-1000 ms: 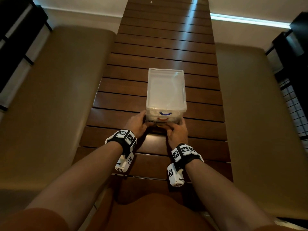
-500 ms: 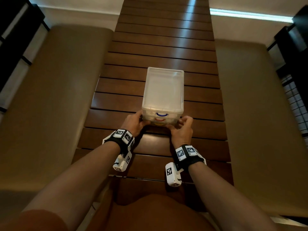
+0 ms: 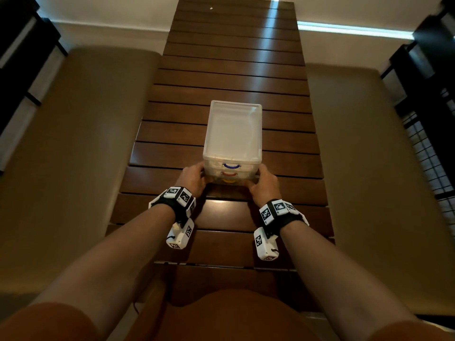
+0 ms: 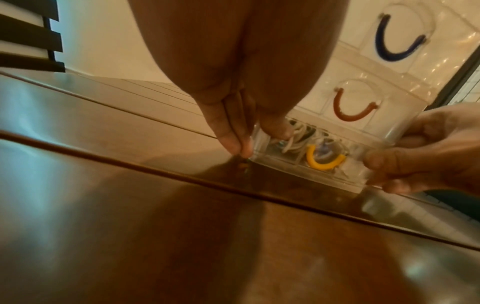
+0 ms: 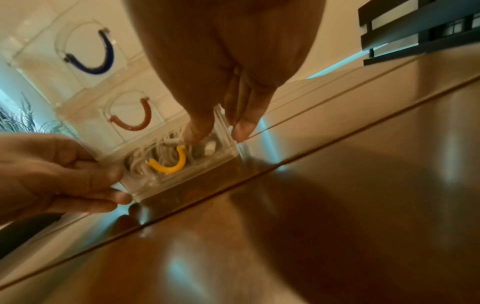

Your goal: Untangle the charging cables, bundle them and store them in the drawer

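A person seated at a dark slatted wooden table (image 3: 229, 77) grips a small clear plastic drawer unit (image 3: 233, 134) by its near corners, the unit standing at the table's centre line, at twelve o'clock from the body. The left hand (image 3: 193, 177) pinches the unit's front-left bottom corner at about ten o'clock, fingers along the side wall and thumb on the front; the right hand (image 3: 264, 184) mirrors it at two o'clock, thumb on the front face and fingers curled round the side. Neither hand holds a cable.

The white charging cables (image 5: 161, 156) lie coiled inside the bottom drawer, behind its yellow handle (image 5: 168, 163), visible through the clear front in both wrist views. Whether a tie binds them cannot be told. The drawers with the red handle (image 4: 353, 109) and blue handle (image 4: 397, 41) above appear to be pushed in.

Judging from these views, storage looks all but done. The unit is likely light, rigid and smooth-walled, so it should slide readily on the polished wood and could slip from a loose pinch; low corner holds like these seem the surest purchase. The cables themselves are soft and springy, apt to uncoil if loose. The handle loops are best for pulling drawers, not for moving the box.
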Available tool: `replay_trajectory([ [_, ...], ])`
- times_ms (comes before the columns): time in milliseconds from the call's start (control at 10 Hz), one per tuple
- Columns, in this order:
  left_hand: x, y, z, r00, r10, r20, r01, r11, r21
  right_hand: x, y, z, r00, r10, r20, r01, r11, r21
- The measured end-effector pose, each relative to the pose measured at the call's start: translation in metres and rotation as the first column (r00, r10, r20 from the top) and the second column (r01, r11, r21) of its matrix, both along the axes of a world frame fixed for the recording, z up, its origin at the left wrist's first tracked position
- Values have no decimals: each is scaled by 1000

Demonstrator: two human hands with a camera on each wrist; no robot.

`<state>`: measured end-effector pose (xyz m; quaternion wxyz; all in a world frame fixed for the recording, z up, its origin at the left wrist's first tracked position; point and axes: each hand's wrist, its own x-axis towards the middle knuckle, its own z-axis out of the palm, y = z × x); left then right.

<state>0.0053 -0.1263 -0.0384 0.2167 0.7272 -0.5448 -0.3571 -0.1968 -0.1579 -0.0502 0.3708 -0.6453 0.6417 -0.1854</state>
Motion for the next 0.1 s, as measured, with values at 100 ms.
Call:
replay_trajectory([
  [100,1,6,-14,987,127,-101,-129,991,-21,-10,-2,7,998,56,37,-60,990,131],
])
